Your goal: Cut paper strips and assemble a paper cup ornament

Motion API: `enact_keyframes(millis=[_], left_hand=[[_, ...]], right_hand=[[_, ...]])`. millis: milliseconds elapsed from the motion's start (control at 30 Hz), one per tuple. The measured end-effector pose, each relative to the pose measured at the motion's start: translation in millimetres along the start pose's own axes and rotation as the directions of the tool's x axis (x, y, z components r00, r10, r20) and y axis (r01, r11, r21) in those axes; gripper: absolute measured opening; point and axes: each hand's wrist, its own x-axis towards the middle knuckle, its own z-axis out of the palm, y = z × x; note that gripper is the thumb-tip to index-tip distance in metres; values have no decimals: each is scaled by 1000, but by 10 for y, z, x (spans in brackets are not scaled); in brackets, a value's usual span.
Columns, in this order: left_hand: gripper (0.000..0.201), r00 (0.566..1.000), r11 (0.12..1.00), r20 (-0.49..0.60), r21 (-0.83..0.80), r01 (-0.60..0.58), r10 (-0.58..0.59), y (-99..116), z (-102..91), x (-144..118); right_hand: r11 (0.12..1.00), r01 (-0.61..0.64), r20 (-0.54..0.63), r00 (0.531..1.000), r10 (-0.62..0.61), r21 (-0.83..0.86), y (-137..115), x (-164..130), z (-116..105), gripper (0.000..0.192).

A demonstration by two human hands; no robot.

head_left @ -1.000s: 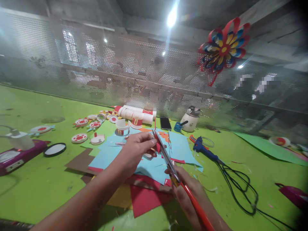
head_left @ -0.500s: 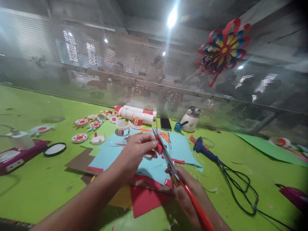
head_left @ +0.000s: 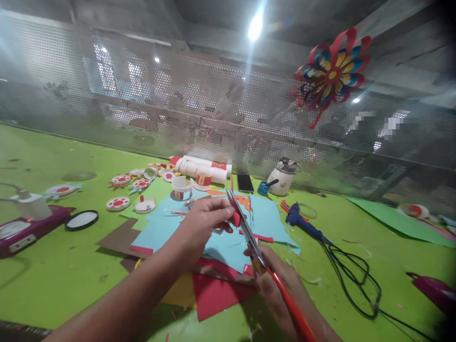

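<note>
Pinched between the thumb and fingers of my left hand [head_left: 206, 223] is a small piece of red paper [head_left: 235, 218]. My right hand [head_left: 276, 280] grips scissors [head_left: 251, 237] with orange-red handles, their blades pointing up and away from me. The blades lie right against the red paper, slightly parted at the tips. Below both hands, light blue paper sheets [head_left: 149, 235] are spread over the table, with red scraps on them. A red sheet [head_left: 217, 294] and a brown sheet [head_left: 117, 240] stick out from underneath.
A blue glue gun [head_left: 302, 221] with a looped black cable lies to the right. Cut paper cups [head_left: 182, 186], a phone [head_left: 245, 183] and a white bottle [head_left: 282, 176] stand at the back. To the left are round paper pieces [head_left: 118, 204], black-rimmed tape [head_left: 81, 220] and a purple power strip [head_left: 35, 232].
Almost nothing differs. Both hands, the scissors and the red paper keep nearly the same position, with only a very slight shift at the blades.
</note>
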Motion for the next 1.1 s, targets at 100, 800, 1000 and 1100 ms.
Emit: enact_keyframes(millis=[100,800,1000,1100], left_hand=[[17,1000,1000,1,16,-5,5,5,2,-2],[14,1000,1000,-7,24,-8,8,0,37,-16],[13,1000,999,-3,37,-16,16,-11,38,-16],[13,1000,999,2,33,-17,17,-8,43,-20]], right_hand=[[1000,-2,34,999,2,9,48,3,-4,59],[1000,-23,33,999,23,8,-1,14,16,61],[999,-23,22,999,23,-40,-66,12,5,63],[999,-26,-8,1000,26,-34,-59,8,20,64]])
